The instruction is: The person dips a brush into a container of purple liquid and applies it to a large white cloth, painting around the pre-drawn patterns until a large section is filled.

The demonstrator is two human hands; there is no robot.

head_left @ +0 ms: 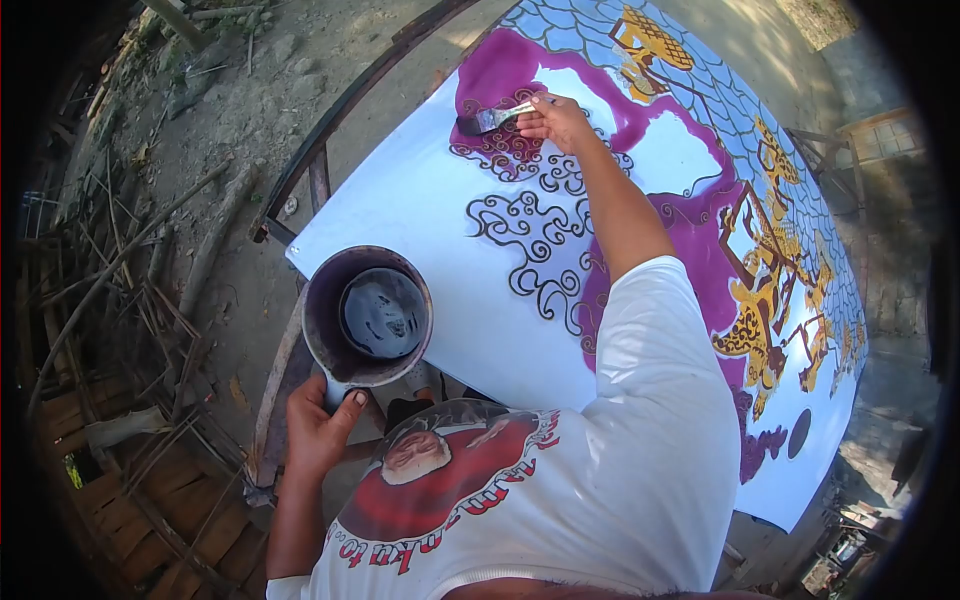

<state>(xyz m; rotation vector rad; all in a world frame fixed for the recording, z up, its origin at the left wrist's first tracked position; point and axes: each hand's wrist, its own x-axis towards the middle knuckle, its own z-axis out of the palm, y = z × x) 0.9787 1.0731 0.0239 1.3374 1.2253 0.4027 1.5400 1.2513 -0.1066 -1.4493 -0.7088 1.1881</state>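
My left hand (318,425) grips the handle of a stained pot (318,310), which holds dark liquid (383,312) in its bottom. My right hand (557,122) is closed around a flat paintbrush (490,120), its dark bristles at the purple area near the cloth's upper left edge. The white cloth (420,205) is stretched out in front of me and carries black curling cloud lines (540,230), purple patches (680,260), yellow-brown figures (760,330) and a blue scale pattern (590,45). My right arm crosses over part of the design.
A dark wooden frame bar (335,120) runs along the cloth's left side. Sticks and branches (130,260) lie on the dirt ground to the left, above woven bamboo panels (170,520). A wooden structure (880,135) stands past the cloth at the right.
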